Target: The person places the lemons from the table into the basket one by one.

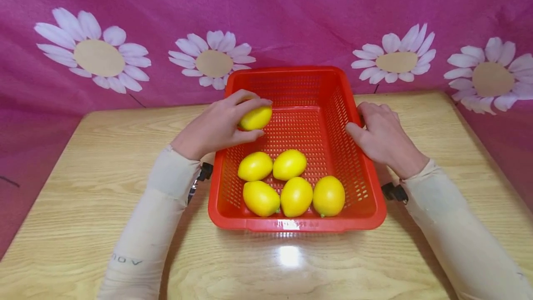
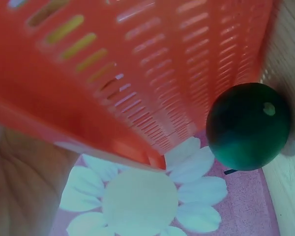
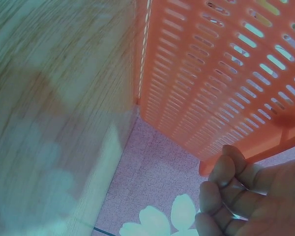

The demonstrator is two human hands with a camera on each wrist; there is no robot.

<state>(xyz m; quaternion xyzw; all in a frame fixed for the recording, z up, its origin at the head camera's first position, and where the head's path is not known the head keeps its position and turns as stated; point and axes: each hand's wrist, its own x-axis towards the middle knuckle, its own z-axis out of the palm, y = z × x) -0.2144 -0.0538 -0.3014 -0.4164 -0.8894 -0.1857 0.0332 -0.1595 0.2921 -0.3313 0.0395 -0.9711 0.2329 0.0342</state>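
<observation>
In the head view my left hand (image 1: pixel 220 124) holds a yellow lemon (image 1: pixel 257 118) between thumb and fingers, over the left side of the red plastic basket (image 1: pixel 297 224). Several more lemons (image 1: pixel 296 196) lie in the basket's near half. My right hand (image 1: pixel 381 135) grips the basket's right rim, thumb over the edge and fingers outside. The right wrist view shows those curled fingers (image 3: pixel 221 172) at the rim. Part of my left palm (image 2: pixel 32 182) appears beside the rim in the left wrist view, where the held lemon is hidden.
A dark green round object (image 2: pixel 248 127) sits on the wooden table (image 1: pixel 104 175) against the basket's left outer wall; in the head view it is hidden. Behind the table hangs a magenta cloth (image 1: pixel 291 8) with white flowers, close to the basket's far end.
</observation>
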